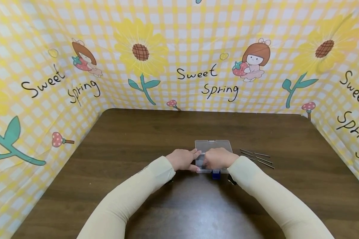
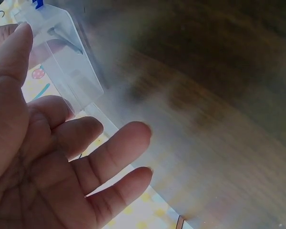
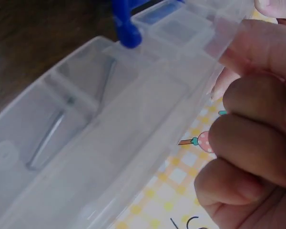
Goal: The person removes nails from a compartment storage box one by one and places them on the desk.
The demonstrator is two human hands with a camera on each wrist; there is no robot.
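Observation:
A clear plastic box with its lid raised at the back stands on the table. My left hand grips its left side between thumb and index finger; the other fingers spread away from it. Over the box is my right hand, fingers curled and pointing down inside. Its fingertips are hidden, so whether they pinch anything does not show. Through the box wall, a thin metal rod is visible in the right wrist view. A blue latch juts from the front.
Several thin metal rods lie loose on the dark wooden table, just right of the box. A yellow checked cloth with printed flowers rises around the table's back and sides.

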